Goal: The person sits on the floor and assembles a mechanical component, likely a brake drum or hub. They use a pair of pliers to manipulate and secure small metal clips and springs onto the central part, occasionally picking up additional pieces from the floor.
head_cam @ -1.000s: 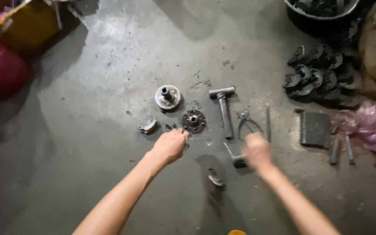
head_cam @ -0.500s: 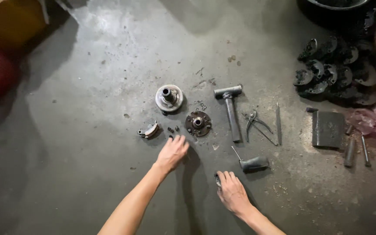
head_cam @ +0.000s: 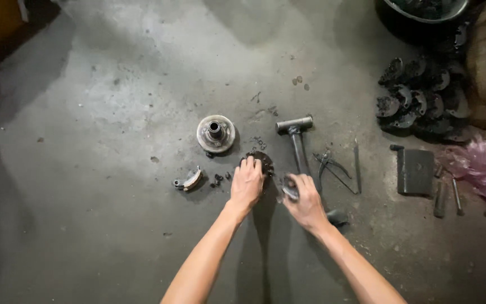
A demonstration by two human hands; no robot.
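Concrete floor [head_cam: 113,101]: grey, stained, carries everything; its corners fall into shadow.
Pile [head_cam: 423,101]: dark curved parts heaped at upper right, too overlapped to count.
Tub [head_cam: 423,8]: one, cut off by the top edge.
Block [head_cam: 415,170]: one dark flat slab, right of the tools.
Hammer [head_cam: 296,135]: one, head up, its handle running down toward the right hand.
Pliers [head_cam: 330,169]: one pair, just right of the hammer handle.
Hub [head_cam: 216,133]: one round metal disc, lying free, well above the left hand.
Plate [head_cam: 260,160]: one dark round part, mostly hidden under the left fingers.
Shoe [head_cam: 188,179]: one curved piece, left of the hands.
Left hand [head_cam: 247,183]: fingers spread, pressing down on the plate.
Right hand [head_cam: 305,200]: closed round a small metal piece [head_cam: 289,191], shape hard to make out.
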